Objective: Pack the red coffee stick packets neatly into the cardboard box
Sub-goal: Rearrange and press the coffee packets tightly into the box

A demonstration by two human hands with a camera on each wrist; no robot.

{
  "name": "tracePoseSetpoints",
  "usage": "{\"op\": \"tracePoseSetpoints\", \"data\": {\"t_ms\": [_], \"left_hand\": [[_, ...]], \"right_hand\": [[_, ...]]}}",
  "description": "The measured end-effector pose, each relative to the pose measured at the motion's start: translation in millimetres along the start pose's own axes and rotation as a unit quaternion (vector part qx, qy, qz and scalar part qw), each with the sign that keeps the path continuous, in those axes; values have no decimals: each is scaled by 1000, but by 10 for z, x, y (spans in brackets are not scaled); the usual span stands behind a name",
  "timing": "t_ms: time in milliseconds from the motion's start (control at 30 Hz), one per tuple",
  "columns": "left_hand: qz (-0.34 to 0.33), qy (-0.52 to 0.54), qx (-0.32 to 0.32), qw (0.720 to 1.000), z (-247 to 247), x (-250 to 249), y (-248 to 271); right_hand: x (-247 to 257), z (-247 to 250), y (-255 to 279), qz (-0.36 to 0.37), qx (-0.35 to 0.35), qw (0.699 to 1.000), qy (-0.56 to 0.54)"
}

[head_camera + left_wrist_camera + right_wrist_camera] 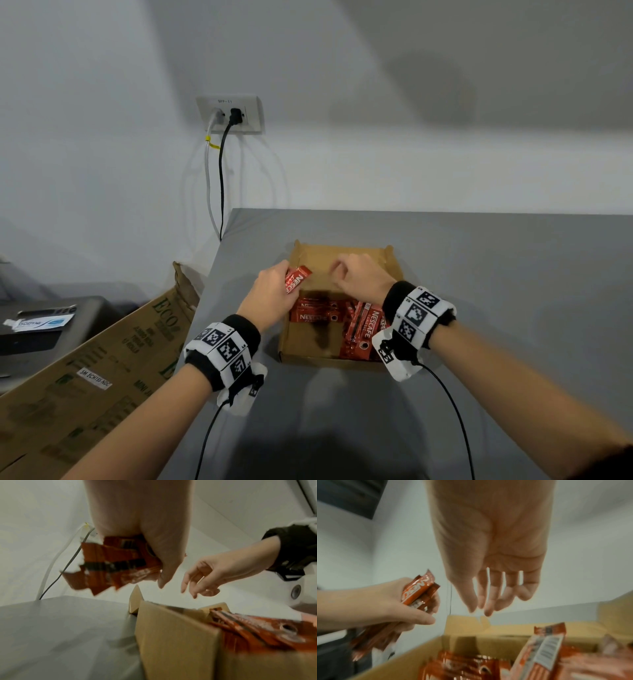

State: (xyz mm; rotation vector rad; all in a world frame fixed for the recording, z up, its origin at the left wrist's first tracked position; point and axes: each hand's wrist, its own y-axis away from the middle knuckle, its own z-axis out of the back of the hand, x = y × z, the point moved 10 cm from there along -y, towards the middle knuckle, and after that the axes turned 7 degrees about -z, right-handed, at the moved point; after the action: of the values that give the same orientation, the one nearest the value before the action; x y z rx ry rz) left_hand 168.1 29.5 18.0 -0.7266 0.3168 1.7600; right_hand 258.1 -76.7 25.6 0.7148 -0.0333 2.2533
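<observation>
A shallow cardboard box (pixel 394 270) sits open on the grey table, with red coffee stick packets (pixel 318 313) lying and leaning in its near half. My left hand (pixel 274 291) grips a bunch of red packets (pixel 297 279) above the box's left wall; the bunch (pixel 109 566) fans out from the fist, also seen in the right wrist view as packets (pixel 418 591). My right hand (pixel 359 277) hovers over the box's far half with fingers (pixel 488 599) loosely bent, holding nothing. More packets (pixel 542 653) lean inside the box (pixel 505 630).
The grey table (pixel 479 342) has free room right of and in front of the box. A large printed carton (pixel 102 370) leans beside the table's left edge. Cables hang from a wall socket (pixel 230 114) behind.
</observation>
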Motion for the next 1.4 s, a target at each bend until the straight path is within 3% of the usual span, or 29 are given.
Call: {"op": "tracePoseSetpoints", "data": {"t_ms": [100,167,300,433,600,733,900,1033,1100,1200,1267,1333,1400], "left_hand": [[37,123,-2,992,-30,-70,-18],[44,179,27,982,-128,-142,-39],[37,197,58,978,-193,-224,-58],[17,234,75,969,-180,-292,-35],[18,235,83,968,-159,-227,63],[40,306,50,950,-141,-187,110],[24,305,5,952,-87,-238,48],[8,320,69,945,-159,-308,64],[18,289,75,954,-134,-223,86],[59,227,7,972,34,59,84],[93,258,-40,961,106,190,76],[114,344,-45,931,79,184,51],[124,436,-28,891,2,103,23]], "right_hand": [[266,74,172,44,19,990,-134],[382,-21,271,52,52,985,-156],[318,20,248,50,-14,988,-146],[307,68,252,67,-36,988,-137],[-2,209,214,29,-95,973,-207],[-87,227,226,22,-119,953,-279],[89,124,264,45,-71,917,-389],[110,211,257,53,-96,922,-371],[-1,321,238,53,-138,919,-365],[-213,548,271,59,-225,878,-418],[-156,577,309,100,-225,883,-399],[47,495,371,153,-199,918,-308],[214,415,451,216,-201,930,-218]]}}
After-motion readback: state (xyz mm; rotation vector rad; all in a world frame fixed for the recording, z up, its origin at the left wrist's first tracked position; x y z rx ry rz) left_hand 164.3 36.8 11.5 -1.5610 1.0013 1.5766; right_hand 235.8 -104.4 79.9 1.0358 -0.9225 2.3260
